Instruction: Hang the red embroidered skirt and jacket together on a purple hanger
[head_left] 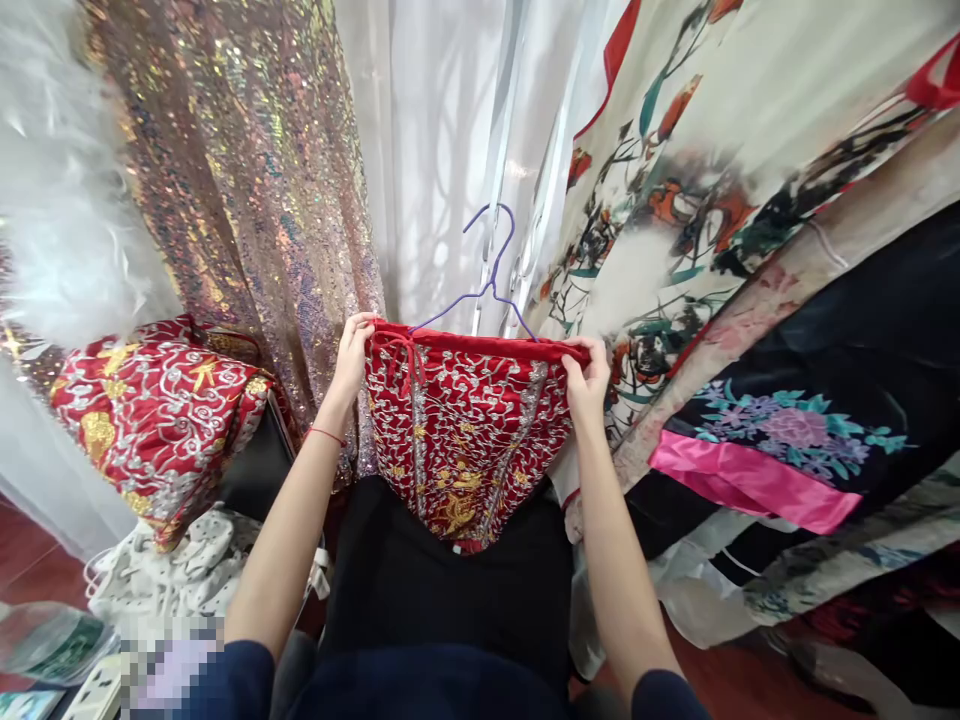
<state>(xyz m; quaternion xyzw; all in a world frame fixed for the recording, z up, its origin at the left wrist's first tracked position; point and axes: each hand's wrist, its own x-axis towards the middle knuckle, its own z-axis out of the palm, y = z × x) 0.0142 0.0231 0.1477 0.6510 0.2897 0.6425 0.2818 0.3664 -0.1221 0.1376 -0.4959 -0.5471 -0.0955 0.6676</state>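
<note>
while closed tight, left hand [352, 352] & right hand [587, 375] pinch red embroidered garment [465, 440] on hanger [489, 270].

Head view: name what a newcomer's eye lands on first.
In the centre, the left hand and right hand grip the top corners of a red embroidered garment on a purple wire hanger. Behind it to the left hangs a glittering sequined fabric; on the right hang floral printed robes.

Costume shop: crowded hanging garments [750, 200]
</note>
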